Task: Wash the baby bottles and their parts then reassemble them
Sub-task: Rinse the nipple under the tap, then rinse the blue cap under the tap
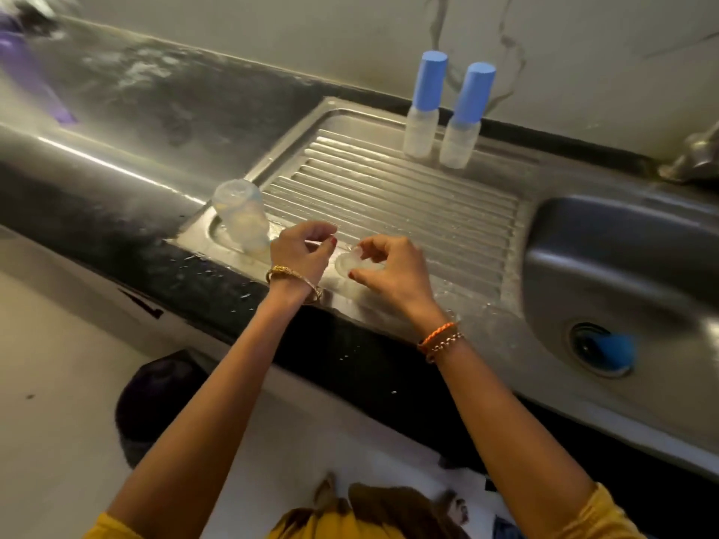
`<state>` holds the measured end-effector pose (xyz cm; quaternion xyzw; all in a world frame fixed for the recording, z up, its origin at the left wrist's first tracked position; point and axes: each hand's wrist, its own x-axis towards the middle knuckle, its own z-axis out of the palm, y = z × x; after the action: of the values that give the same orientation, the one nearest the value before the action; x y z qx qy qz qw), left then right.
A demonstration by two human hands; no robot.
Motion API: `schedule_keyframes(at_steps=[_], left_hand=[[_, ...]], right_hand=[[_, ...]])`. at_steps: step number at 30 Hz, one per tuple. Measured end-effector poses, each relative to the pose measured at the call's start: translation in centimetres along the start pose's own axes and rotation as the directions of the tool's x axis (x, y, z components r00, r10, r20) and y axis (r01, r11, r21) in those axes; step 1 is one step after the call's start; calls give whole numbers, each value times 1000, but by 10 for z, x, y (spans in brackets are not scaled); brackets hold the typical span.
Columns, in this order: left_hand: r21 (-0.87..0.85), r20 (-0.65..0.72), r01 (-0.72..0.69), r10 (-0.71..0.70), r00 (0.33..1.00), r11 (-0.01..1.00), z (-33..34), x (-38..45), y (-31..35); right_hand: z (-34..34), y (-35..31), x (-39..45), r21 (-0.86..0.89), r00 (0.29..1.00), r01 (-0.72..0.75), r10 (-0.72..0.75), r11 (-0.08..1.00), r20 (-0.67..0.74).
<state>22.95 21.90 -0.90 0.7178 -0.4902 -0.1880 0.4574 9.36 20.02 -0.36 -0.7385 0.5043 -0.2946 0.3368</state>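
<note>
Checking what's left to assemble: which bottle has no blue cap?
The clear bottle at the drainboard's left corner, nearest the hands; the two bottles by the wall are capped.

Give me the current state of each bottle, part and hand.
Two capped bottles: upright, blue caps on, at the drainboard's back edge.
Open bottle: uncapped, standing at the drainboard's left corner.
Clear teat: pinched by the right hand.
Left hand: fingers curled; what it holds is unclear.
Blue part: lying over the sink drain.

Two capped bottles (421,107) (465,118) with blue lids stand upright at the drainboard's (408,204) far edge, an uncapped clear bottle (242,215) stands at its near-left corner, and a clear teat (352,262) sits over its front.
</note>
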Motion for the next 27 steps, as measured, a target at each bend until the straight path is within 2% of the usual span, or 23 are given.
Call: schedule_keyframes(at_steps=[5, 10, 15, 17, 19, 23, 24, 27], left_hand=[[-7, 35, 1, -1, 999, 1000, -19, 11, -11], [6, 83, -44, 43, 996, 999, -16, 14, -15], [-12, 14, -102, 102, 995, 995, -13, 15, -17], [-10, -35, -195, 195, 980, 981, -8, 13, -13], [-11, -55, -308, 307, 950, 951, 1, 10, -4], [51, -1, -479, 480, 877, 876, 36, 0, 30], [83, 6, -526, 527, 850, 847, 46, -3, 40], [97, 21, -617, 618, 786, 781, 74, -15, 61]], right_hand=[[34, -9, 13, -132, 1000, -21, 19, 991, -11], [47, -7, 14, -56, 999, -29, 28, 998, -22], [36, -4, 10, -69, 1000, 6, -7, 998, -8], [26, -2, 6, -59, 996, 41, -46, 997, -75], [14, 3, 1, -25, 977, 57, -61, 998, -205], [-27, 27, -12, -59, 860, 68, -88, 996, -502], [-41, 34, -16, -107, 831, 61, -110, 992, -545], [-72, 55, -27, -225, 806, 29, -156, 974, -570]])
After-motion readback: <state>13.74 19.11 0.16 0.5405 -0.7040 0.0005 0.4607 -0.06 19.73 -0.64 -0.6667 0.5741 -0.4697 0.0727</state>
